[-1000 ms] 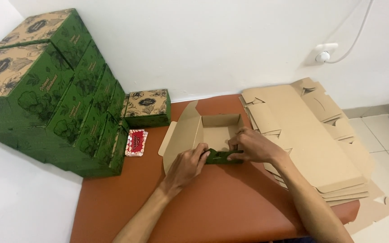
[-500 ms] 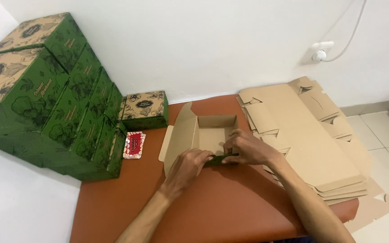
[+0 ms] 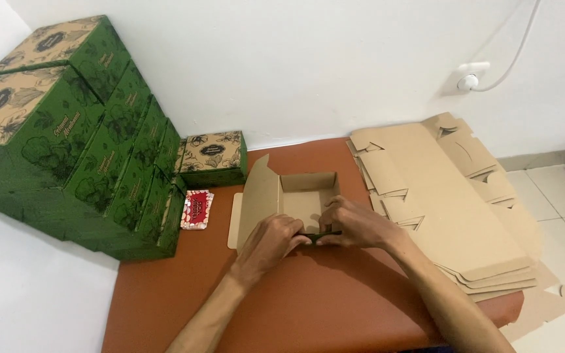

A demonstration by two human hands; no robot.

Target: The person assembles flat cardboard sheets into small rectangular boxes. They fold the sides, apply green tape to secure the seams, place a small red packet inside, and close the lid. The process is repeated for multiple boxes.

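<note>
Your half-formed cardboard box sits mid-counter, lid flap up at left, and your left hand and right hand both pinch its green near wall; judged step: folding that wall in, which next calls for even pressure along the fold. Flat blanks lie right, finished green boxes left, on the brown counter against a white wall.

box's front wall mostly hidden behind both hands, green stack cut off at left edge
</note>
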